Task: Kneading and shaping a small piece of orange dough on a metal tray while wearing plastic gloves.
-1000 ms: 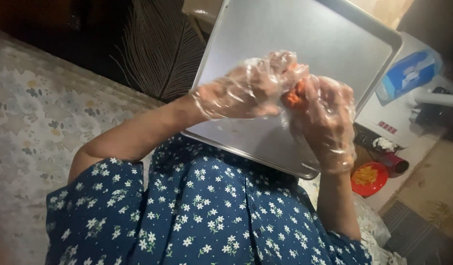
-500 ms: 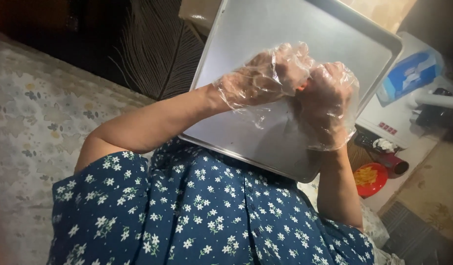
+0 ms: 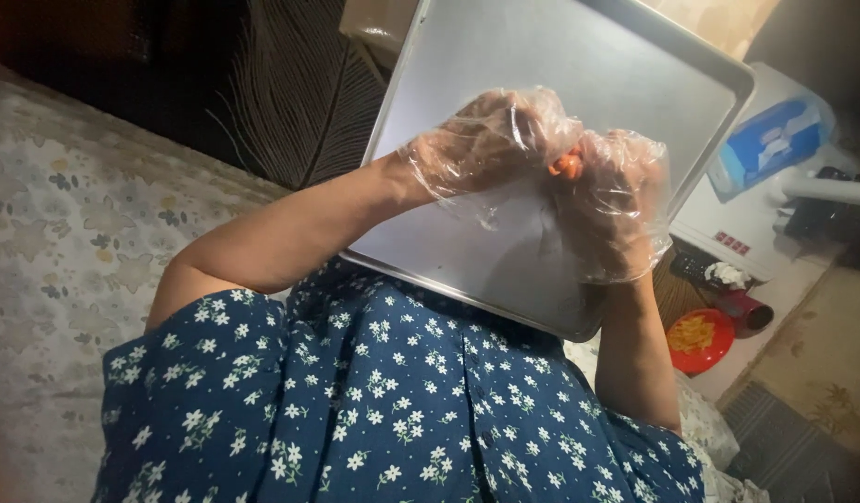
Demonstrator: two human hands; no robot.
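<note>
Both my hands wear loose clear plastic gloves and meet above a large grey metal tray (image 3: 560, 84) resting on my lap. My left hand (image 3: 491, 140) is curled, fingers closed around a small orange piece (image 3: 568, 166) that shows between the two hands. My right hand (image 3: 616, 210) is pressed against it from the right, fingers also closed on the same orange piece. Most of the piece is hidden by the gloves. The tray surface around the hands is bare.
A blue dress with white flowers (image 3: 402, 401) fills the foreground. A red bowl with yellow-orange bits (image 3: 698, 339) sits on the floor at right, near a white box (image 3: 775, 140) with a blue panel. A patterned rug (image 3: 67, 242) lies left.
Both hands have stayed pressed together over the tray, shifting slightly up and right. The orange piece, hidden half a second ago, shows again between the gloves.
</note>
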